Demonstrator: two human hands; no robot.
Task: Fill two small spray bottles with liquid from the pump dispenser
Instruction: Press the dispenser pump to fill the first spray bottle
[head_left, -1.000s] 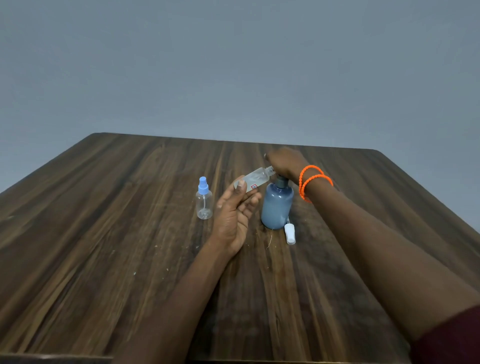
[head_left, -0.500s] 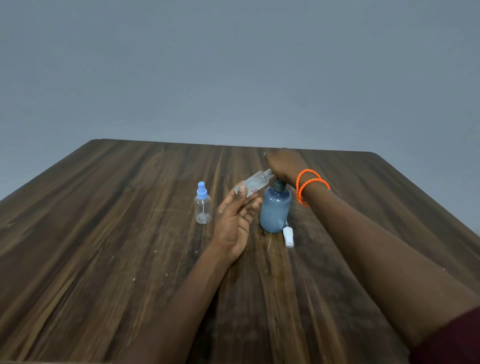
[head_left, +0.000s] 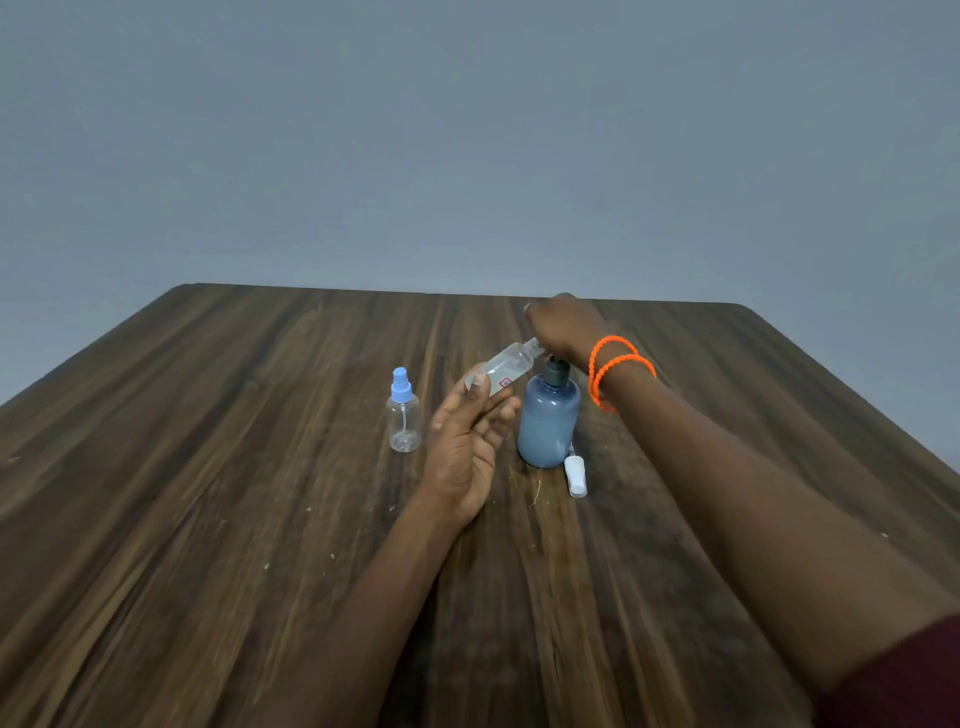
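My left hand pinches a small clear spray bottle that has no cap. The bottle is tilted, with its mouth up against the spout under my right hand. My right hand is curled over the head of the blue pump dispenser and hides it. The dispenser stands upright on the wooden table. Only its dark neck shows below the hand. A second clear spray bottle with a blue spray cap stands upright to the left, untouched.
A white spray cap lies on the table just right of the dispenser's base. Orange bead bracelets circle my right wrist. A plain grey wall stands behind the table's far edge.
The view has shifted a little. Both hands keep their holds, with the clear bottle still tilted at the pump spout.
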